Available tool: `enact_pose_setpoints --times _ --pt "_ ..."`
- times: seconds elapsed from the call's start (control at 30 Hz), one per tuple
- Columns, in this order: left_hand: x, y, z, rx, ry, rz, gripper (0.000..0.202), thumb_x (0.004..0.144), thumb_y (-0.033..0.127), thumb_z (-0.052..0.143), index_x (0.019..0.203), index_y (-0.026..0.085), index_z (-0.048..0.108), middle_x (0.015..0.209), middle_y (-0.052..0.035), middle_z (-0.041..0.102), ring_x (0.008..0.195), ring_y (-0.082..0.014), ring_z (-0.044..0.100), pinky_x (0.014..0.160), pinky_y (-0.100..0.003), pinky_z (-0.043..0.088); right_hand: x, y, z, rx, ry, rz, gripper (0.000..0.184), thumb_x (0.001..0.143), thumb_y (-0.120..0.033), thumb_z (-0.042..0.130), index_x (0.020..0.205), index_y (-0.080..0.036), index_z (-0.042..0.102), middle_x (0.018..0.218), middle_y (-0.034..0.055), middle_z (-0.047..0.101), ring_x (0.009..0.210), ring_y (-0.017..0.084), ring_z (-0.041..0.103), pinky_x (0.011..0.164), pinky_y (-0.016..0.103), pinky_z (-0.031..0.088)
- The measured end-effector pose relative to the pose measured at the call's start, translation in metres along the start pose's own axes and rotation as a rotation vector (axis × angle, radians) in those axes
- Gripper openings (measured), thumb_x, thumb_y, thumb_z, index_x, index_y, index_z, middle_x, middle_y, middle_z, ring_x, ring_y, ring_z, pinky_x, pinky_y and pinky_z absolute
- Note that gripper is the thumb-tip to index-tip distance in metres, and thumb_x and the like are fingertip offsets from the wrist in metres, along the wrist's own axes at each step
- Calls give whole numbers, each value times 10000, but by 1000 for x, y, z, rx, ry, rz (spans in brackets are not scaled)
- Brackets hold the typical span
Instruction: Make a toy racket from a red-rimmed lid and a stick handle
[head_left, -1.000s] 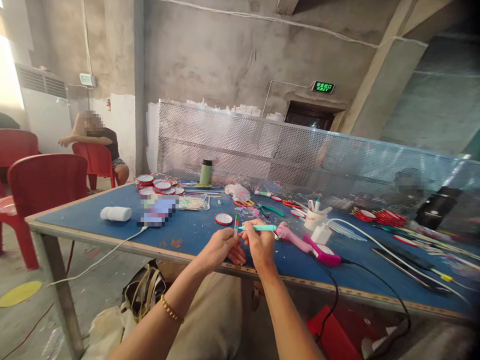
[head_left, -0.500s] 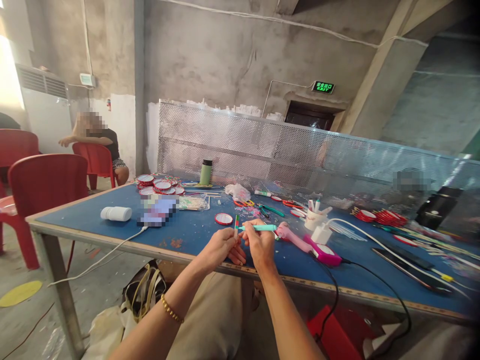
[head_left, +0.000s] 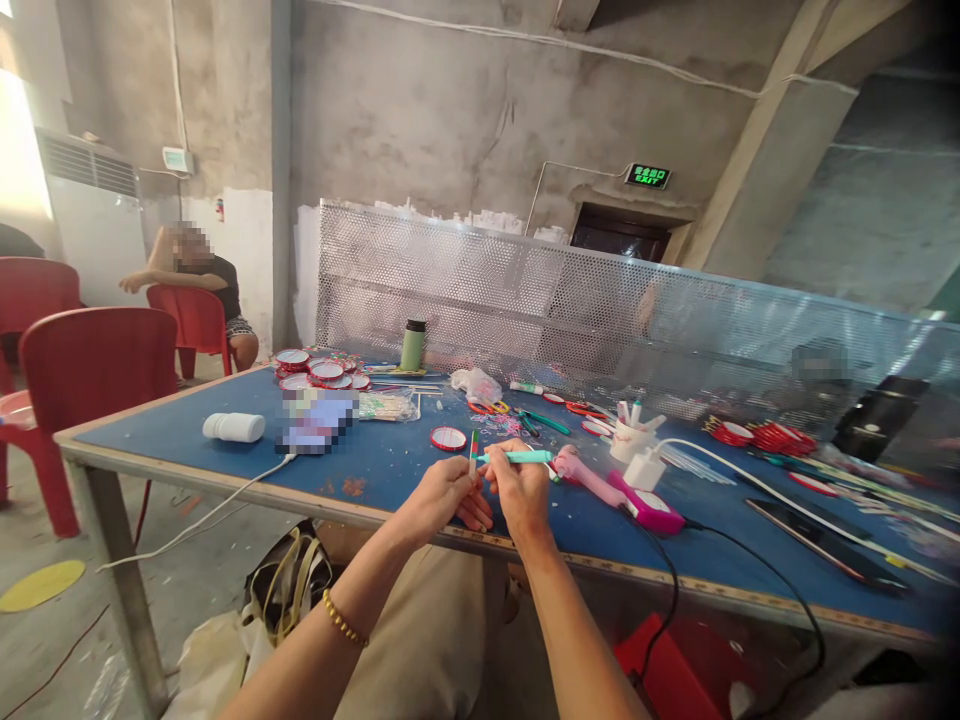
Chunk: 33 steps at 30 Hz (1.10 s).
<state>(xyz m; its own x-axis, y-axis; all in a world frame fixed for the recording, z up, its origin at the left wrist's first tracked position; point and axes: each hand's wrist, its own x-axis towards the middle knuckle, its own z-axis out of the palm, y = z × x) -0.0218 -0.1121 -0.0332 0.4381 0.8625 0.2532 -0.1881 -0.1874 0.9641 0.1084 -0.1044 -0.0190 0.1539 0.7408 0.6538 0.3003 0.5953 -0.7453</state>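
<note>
My left hand is closed on a thin flat stick with green and red bands, which stands nearly upright above the fingers. In my right hand lies a turquoise marker pen, held like a writing tool. Its tip points left and meets the stick, or comes very close to it. Just beyond the stick, a round white disc with a red rim rests on the blue table. The lower fingers of the left hand curl beneath the stick near the table's front edge.
To the right lie a pink hot-tool handle, a magenta box and a cup of pens. A white bottle and green flask stand left and back. Pliers lie behind. A seated person is far left.
Both hands keep almost the same pose, with the pen still at the stick. The whole view has shifted very slightly.
</note>
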Motion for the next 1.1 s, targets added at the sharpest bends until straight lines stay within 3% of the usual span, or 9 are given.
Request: enact_pose_setpoints --times 1.1 --pt "0 -1 0 8 1 17 364 812 525 561 784 171 480 638 -60 673 568 -201 700 501 -255 529 -2 -6 1 25 -58 -1 231 844 -354 575 673 -200 562 514 -39 566 431 103 507 437 215 411"
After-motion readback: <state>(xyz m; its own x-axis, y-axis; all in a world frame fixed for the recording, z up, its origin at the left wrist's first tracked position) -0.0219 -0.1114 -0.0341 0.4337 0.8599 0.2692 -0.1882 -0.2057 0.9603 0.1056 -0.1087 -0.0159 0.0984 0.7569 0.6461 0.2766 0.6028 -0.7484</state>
